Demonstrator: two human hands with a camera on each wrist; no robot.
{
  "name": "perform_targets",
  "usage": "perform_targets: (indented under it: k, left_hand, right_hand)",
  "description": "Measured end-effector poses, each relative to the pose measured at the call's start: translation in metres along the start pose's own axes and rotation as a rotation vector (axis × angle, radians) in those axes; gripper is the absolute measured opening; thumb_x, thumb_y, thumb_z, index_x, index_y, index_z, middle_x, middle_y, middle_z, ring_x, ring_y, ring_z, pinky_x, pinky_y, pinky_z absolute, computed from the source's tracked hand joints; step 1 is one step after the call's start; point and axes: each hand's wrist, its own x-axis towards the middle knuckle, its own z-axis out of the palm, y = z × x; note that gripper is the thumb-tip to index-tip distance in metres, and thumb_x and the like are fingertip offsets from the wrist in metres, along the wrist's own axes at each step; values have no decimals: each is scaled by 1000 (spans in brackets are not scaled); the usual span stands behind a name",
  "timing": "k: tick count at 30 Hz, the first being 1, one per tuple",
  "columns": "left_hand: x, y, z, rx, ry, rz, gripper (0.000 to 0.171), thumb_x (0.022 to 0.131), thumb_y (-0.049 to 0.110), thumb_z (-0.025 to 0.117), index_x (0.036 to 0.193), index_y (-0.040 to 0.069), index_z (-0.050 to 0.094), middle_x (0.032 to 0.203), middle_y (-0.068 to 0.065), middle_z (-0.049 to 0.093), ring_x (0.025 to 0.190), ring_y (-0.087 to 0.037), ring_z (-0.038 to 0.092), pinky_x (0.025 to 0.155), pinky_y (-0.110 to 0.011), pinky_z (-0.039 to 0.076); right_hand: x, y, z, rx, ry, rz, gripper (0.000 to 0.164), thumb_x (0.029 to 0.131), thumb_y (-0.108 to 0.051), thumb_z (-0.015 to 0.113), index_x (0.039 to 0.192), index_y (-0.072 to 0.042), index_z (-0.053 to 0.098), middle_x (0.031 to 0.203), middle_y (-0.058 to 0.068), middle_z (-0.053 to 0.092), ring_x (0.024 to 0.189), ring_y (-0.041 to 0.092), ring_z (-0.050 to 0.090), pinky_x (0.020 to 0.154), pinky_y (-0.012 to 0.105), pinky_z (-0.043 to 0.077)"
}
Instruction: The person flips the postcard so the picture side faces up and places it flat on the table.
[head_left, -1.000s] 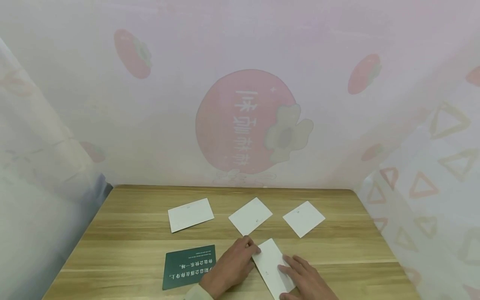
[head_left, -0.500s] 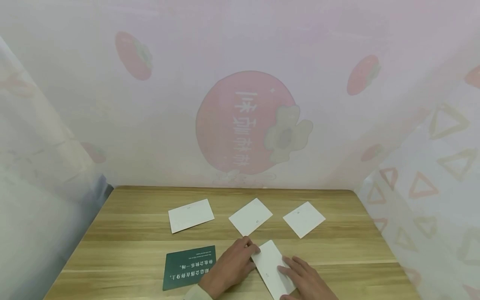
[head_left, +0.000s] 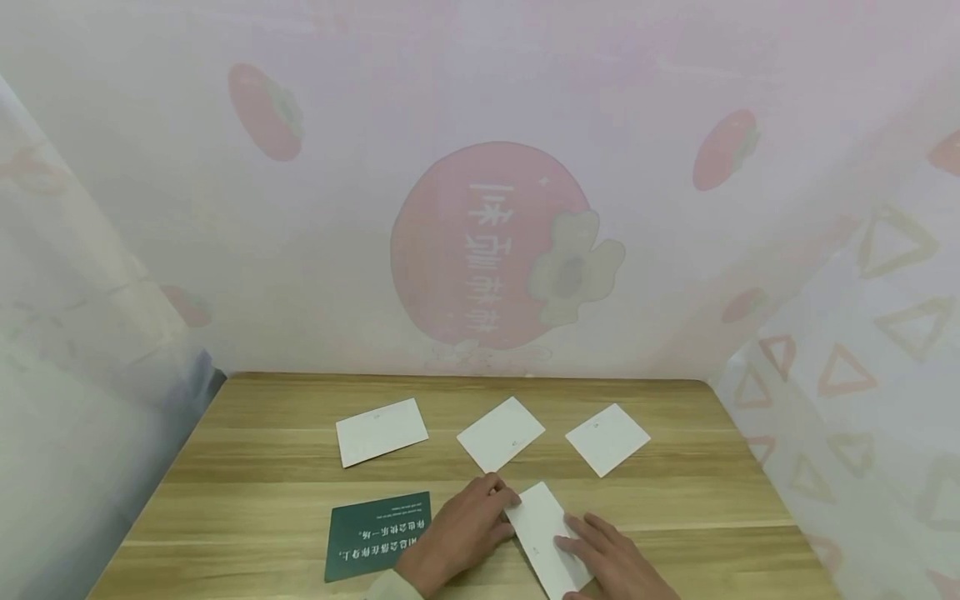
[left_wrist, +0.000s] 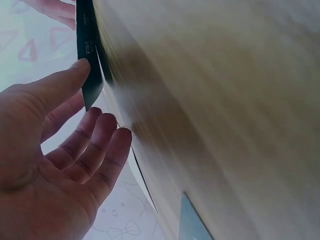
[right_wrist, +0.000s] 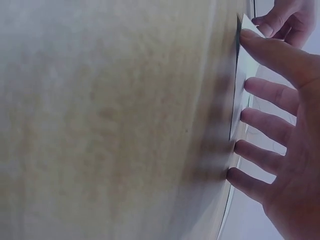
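A white-backed postcard [head_left: 545, 533] lies slantwise between my two hands at the front of the table. My left hand [head_left: 467, 527] pinches its upper left edge; in the left wrist view, the thumb [left_wrist: 75, 75] lies against the postcard's dark green underside [left_wrist: 91, 75], and the index finger is partly hidden behind it. That edge appears slightly raised off the wood. My right hand [head_left: 617, 560] rests along the right side, its fingers [right_wrist: 267, 122] spread and mostly straight, touching the postcard and the wood. The thumb touches the near end. Left of my left hand lies a green postcard [head_left: 375, 537] with white lettering, partly covered by the wrist.
Three more white-backed postcards lie in a back row: one at left [head_left: 382, 432], one in the middle [head_left: 501, 433], one at right [head_left: 607, 439]. The wood-grain table [head_left: 262, 467] is bounded by printed pale curtains [head_left: 315, 250] at the back and both sides.
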Motion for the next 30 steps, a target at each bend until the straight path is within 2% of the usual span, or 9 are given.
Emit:
perform_targets:
  k: [5,9,17,23,30]
  left_hand:
    - [-1,0,0,-1,-4,16,24,103,23,77,127,18,75,130,5,71,121,-15,67,104,-34,59]
    - [-1,-1,0,4,-2,18,25,104,23,76,128,18,74,132,6,72,125,-14,67,108,-34,58]
    - [0,-4,-1,35,43,44,25,101,27,80,124,19,77,127,6,75,120,-15,70,103,-34,60]
    - [0,-5,-3,61,76,67,25,100,32,80,123,21,78,126,7,76,117,-15,71,98,-34,61]
    - [-2,-6,-6,52,80,62,25,101,32,80,122,21,77,127,7,74,118,-15,71,97,-35,62]
  right_hand:
    - [-1,-1,-1,24,3,10,60,96,-61,75,142,-23,70,154,10,65,133,45,64,87,65,59]
    - [0,-3,-2,16,0,17,61,95,-62,75,142,-22,70,153,10,66,132,44,65,87,64,60]
    - [3,-11,-6,55,-50,84,66,97,-70,69,143,-23,69,155,8,64,135,41,64,93,65,59]
    - [3,-14,-7,23,-39,74,74,93,-76,69,144,-22,68,154,6,65,134,35,66,94,59,60]
    - [3,-22,-10,53,-43,113,67,99,-71,66,150,-28,64,154,1,65,134,30,66,99,55,61]
